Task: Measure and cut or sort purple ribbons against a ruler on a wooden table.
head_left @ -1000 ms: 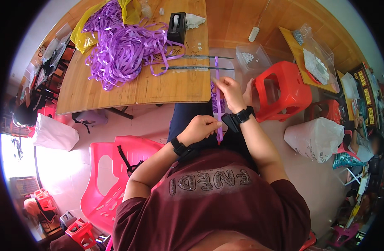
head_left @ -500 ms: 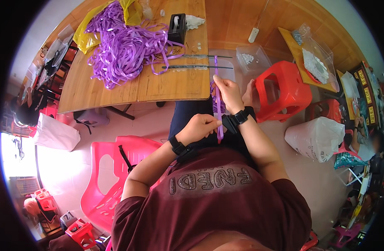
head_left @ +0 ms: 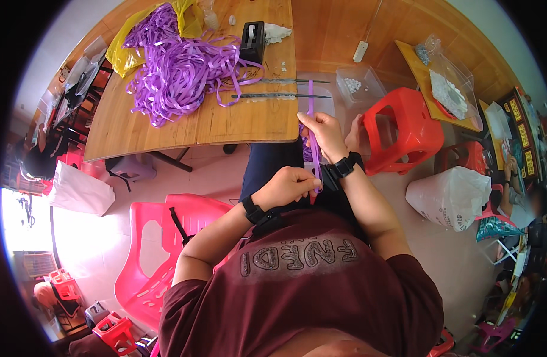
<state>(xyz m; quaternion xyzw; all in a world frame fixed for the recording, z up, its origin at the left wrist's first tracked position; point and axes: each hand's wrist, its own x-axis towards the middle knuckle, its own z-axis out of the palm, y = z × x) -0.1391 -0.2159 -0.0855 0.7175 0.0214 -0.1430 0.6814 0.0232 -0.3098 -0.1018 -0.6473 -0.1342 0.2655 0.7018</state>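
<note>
One purple ribbon (head_left: pixel 315 154) runs toward twelve o'clock from our left hand (head_left: pixel 288 185), which pinches it, fingertips together. Our right hand (head_left: pixel 323 133), at the left's one o'clock, curls over it; we cannot tell whether it grips. The desk (head_left: pixel 249 126) bears a ribbon heap (head_left: pixel 172 80) at our ten o'clock.

A pink plastic chair (head_left: pixel 171 241) is located at left on the tiled floor (head_left: pixel 425 253), near a white bag (head_left: pixel 80 189). At right, a red stool (head_left: pixel 420 128) stands near a white sack (head_left: pixel 443 195). A white power strip (head_left: pixel 361 51) is positioned against wood paneling (head_left: pixel 327 35).
</note>
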